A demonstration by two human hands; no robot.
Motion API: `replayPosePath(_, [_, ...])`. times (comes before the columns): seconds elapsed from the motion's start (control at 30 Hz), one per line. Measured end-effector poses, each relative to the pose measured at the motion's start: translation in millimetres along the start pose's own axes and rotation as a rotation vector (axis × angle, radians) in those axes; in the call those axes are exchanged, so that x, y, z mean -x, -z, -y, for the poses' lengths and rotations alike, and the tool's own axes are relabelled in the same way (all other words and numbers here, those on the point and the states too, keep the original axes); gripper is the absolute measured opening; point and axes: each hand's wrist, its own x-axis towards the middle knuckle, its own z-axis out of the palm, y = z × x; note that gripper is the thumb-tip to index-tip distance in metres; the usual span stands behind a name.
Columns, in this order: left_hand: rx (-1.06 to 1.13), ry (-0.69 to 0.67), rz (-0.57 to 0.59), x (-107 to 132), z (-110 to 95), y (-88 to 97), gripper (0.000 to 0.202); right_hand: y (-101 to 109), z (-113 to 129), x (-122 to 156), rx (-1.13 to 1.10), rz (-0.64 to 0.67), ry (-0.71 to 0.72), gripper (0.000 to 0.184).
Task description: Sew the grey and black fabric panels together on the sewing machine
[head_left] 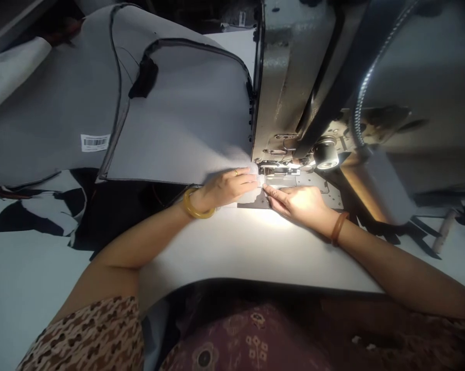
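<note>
While the work sits at the sewing machine (290, 87), the grey cloth panel (178, 118) with its dark edging spreads in from the left, a barcode label (95, 142) stuck near its lower corner. The left hand (224, 188), a yellow bangle (195, 203) on its wrist, lies on the cloth's edge and presses it close to the presser foot (273, 167). Just beside it, not touching, the right hand (294, 203) rests its fingertips on a small dark piece of cloth (253, 202) by the metal plate (313, 188). Both appear to be guiding the edge, which calls for keeping the layers flat and lined up. A brown bangle (339, 228) circles the right wrist.
</note>
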Motion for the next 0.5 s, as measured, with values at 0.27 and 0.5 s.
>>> replayPosePath(0.27, [-0.014,0.048,0.047,-7.4,13.7,-9.3,0.024,1.0,2.9,-5.5,0.003,0.067,-0.137,0.05])
replayPosePath(0.5, [-0.028,0.139,0.154,-10.0,18.1,-13.5,0.027,-8.4,-1.4,-3.6,-0.056,-0.016,-0.117,0.048])
